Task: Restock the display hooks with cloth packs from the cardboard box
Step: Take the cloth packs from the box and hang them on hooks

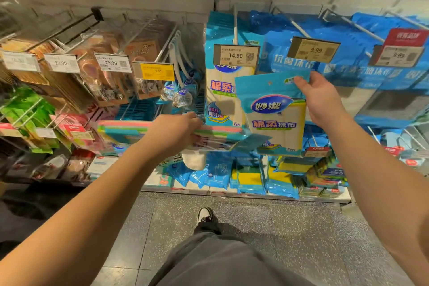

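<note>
Our right hand (321,97) pinches a cloth pack (272,109) near the 14.90 price tag (236,54); our left hand (178,130) grips striped packs (218,131) lower left.

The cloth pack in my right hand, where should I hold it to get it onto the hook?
Hold the cloth pack by its flat blue header, at a top corner beside the punched hole, coming from the right as the right hand does now. That keeps the hole uncovered, and the heavier cloth part hangs straight below. The left hand grips a striped pack.
</note>
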